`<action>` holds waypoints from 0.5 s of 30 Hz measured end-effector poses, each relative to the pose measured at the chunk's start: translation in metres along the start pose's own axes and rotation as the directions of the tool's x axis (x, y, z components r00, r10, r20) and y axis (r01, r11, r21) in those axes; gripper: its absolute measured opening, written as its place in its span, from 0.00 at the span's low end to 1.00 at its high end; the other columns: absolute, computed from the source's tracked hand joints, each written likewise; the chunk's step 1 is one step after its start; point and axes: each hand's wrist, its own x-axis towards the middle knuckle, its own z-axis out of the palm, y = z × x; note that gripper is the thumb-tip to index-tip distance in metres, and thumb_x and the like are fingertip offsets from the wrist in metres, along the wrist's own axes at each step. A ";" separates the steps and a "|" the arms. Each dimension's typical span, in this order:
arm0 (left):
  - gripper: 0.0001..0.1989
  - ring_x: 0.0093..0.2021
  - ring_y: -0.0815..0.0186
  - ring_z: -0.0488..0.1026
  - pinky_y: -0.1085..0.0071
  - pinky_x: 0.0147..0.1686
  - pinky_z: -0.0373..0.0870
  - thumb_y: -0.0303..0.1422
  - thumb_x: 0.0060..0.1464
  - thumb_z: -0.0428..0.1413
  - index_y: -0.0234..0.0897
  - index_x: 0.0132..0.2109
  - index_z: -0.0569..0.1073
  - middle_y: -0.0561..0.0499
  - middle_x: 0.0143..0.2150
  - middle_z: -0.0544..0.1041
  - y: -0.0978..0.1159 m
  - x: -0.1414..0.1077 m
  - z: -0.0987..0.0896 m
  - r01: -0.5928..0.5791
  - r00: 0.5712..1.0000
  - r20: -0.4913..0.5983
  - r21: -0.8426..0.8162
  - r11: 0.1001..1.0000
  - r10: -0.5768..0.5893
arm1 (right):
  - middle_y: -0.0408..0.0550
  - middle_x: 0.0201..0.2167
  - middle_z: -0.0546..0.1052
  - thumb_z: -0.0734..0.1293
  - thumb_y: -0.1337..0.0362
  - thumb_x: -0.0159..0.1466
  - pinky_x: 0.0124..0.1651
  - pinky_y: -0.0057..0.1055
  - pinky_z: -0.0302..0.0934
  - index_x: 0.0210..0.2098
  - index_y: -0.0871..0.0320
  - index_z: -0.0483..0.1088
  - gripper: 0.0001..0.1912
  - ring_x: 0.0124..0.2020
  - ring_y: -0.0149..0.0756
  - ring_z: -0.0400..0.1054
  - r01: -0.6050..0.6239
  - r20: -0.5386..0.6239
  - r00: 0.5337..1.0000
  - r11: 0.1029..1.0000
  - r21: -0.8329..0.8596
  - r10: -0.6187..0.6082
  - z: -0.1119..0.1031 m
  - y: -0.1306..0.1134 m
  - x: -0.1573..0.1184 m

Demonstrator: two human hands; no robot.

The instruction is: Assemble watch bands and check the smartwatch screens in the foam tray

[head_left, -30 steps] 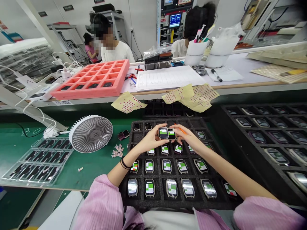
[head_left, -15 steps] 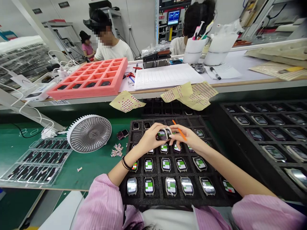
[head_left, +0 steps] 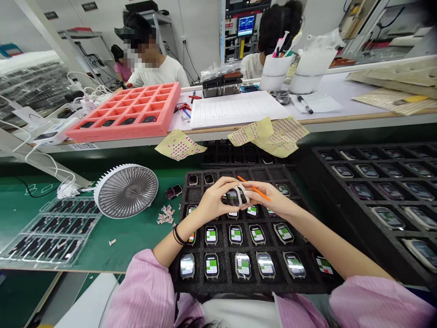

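My left hand [head_left: 215,197] is closed around a smartwatch body [head_left: 232,197] with a dark screen, raised over the black foam tray [head_left: 223,249]. Against its right side is a pale, rounded piece [head_left: 243,194]; whether this is a second watch or part of the same one I cannot tell. The fingertips of my right hand [head_left: 268,196] touch that piece. A thin orange stick [head_left: 254,187] is tucked in my right hand, slanting across the fingers. Below, several strapless watches, such as one smartwatch [head_left: 236,234], lie in the tray's compartments, most with green-and-white screens lit.
A grey round fan [head_left: 126,191] stands left of the tray, near small loose labels [head_left: 166,214] and a clear plastic tray [head_left: 51,230]. Another foam tray [head_left: 378,202] of watches is at right. The shelf ahead carries a pink foam tray [head_left: 164,119]; people sit beyond.
My right fingers have closed in on the pale piece, and the orange stick now slants flatter. The held watch has turned slightly. The trays' contents look the same.
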 end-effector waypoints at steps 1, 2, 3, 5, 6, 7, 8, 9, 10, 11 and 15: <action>0.24 0.50 0.57 0.72 0.59 0.50 0.70 0.35 0.47 0.63 0.39 0.53 0.71 0.42 0.50 0.72 0.001 0.000 0.000 0.006 1.000 -0.004 0.008 1.000 -0.006 | 0.49 0.39 0.78 0.72 0.53 0.56 0.41 0.43 0.74 0.49 0.58 0.74 0.24 0.34 0.35 0.74 0.007 -0.004 1.000 1.000 -0.006 -0.007 0.000 0.001 0.000; 0.24 0.50 0.57 0.72 0.59 0.50 0.70 0.34 0.47 0.63 0.39 0.52 0.71 0.42 0.50 0.72 0.001 0.000 0.000 0.011 1.000 -0.009 0.017 1.000 -0.011 | 0.50 0.40 0.78 0.72 0.53 0.56 0.41 0.43 0.75 0.49 0.58 0.73 0.24 0.33 0.35 0.74 0.011 -0.009 1.000 1.000 -0.006 -0.011 0.000 0.002 -0.001; 0.24 0.50 0.56 0.72 0.59 0.50 0.70 0.34 0.47 0.63 0.39 0.52 0.71 0.42 0.50 0.73 0.002 0.000 0.000 0.016 1.000 -0.018 0.026 1.000 -0.016 | 0.50 0.41 0.78 0.72 0.53 0.56 0.41 0.43 0.75 0.50 0.58 0.73 0.25 0.33 0.35 0.74 0.015 -0.020 1.000 1.000 -0.003 -0.015 0.000 0.003 0.000; 0.24 0.50 0.57 0.72 0.60 0.50 0.71 0.35 0.47 0.63 0.39 0.53 0.71 0.43 0.50 0.73 0.003 0.000 0.002 0.032 0.999 -0.043 0.046 0.998 -0.030 | 0.51 0.43 0.78 0.72 0.52 0.55 0.41 0.43 0.75 0.49 0.57 0.74 0.25 0.34 0.35 0.74 0.021 -0.061 0.998 1.000 0.003 -0.021 0.000 0.005 0.000; 0.24 0.50 0.57 0.72 0.61 0.50 0.71 0.35 0.47 0.63 0.40 0.53 0.71 0.43 0.51 0.73 0.003 -0.001 0.003 0.044 0.998 -0.056 0.056 0.997 -0.040 | 0.51 0.43 0.78 0.73 0.52 0.55 0.42 0.43 0.74 0.49 0.57 0.74 0.25 0.35 0.36 0.74 0.024 -0.089 0.996 1.000 0.006 -0.023 0.001 0.006 0.001; 0.24 0.50 0.58 0.73 0.61 0.49 0.72 0.35 0.48 0.63 0.40 0.53 0.70 0.43 0.51 0.73 0.004 -0.002 0.003 0.056 0.996 -0.070 0.066 0.996 -0.051 | 0.51 0.43 0.78 0.73 0.52 0.55 0.43 0.42 0.74 0.48 0.56 0.74 0.24 0.37 0.36 0.74 0.024 -0.115 0.993 1.000 0.009 -0.023 0.001 0.007 0.001; 0.24 0.50 0.58 0.73 0.62 0.48 0.72 0.35 0.49 0.62 0.39 0.54 0.70 0.43 0.51 0.73 0.004 -0.002 0.004 0.062 0.995 -0.081 0.076 0.995 -0.056 | 0.50 0.43 0.78 0.73 0.52 0.55 0.43 0.41 0.74 0.48 0.55 0.74 0.24 0.38 0.36 0.74 0.021 -0.135 0.991 1.000 0.014 -0.019 0.002 0.008 0.001; 0.24 0.50 0.58 0.73 0.63 0.48 0.73 0.35 0.49 0.62 0.39 0.54 0.70 0.43 0.51 0.73 0.004 -0.003 0.004 0.060 0.995 -0.086 0.083 0.995 -0.053 | 0.50 0.43 0.78 0.73 0.52 0.55 0.44 0.40 0.73 0.48 0.55 0.74 0.24 0.39 0.37 0.74 0.014 -0.143 0.990 1.000 0.022 -0.011 0.003 0.008 0.001; 0.23 0.49 0.58 0.73 0.64 0.48 0.73 0.34 0.49 0.61 0.38 0.53 0.70 0.43 0.51 0.74 0.005 -0.003 0.005 0.051 0.995 -0.086 0.089 0.995 -0.043 | 0.50 0.42 0.78 0.73 0.53 0.54 0.44 0.39 0.73 0.48 0.55 0.74 0.24 0.39 0.36 0.74 0.002 -0.135 0.991 0.999 0.035 0.003 0.003 0.008 0.001; 0.23 0.49 0.58 0.74 0.63 0.48 0.73 0.33 0.49 0.61 0.38 0.53 0.71 0.43 0.51 0.74 0.005 -0.003 0.005 0.035 0.996 -0.081 0.093 0.995 -0.027 | 0.49 0.41 0.79 0.74 0.53 0.53 0.43 0.38 0.73 0.48 0.55 0.74 0.24 0.38 0.36 0.74 -0.015 -0.115 0.993 0.999 0.051 0.021 0.004 0.007 0.001; 0.23 0.49 0.57 0.74 0.61 0.50 0.72 0.36 0.47 0.63 0.38 0.51 0.72 0.43 0.51 0.76 0.004 -0.003 0.005 -0.004 0.999 -0.045 0.112 0.994 0.009 | 0.48 0.39 0.79 0.77 0.57 0.49 0.40 0.35 0.73 0.44 0.56 0.76 0.24 0.35 0.34 0.73 -0.082 -0.034 0.996 0.990 0.119 0.087 0.005 0.003 0.000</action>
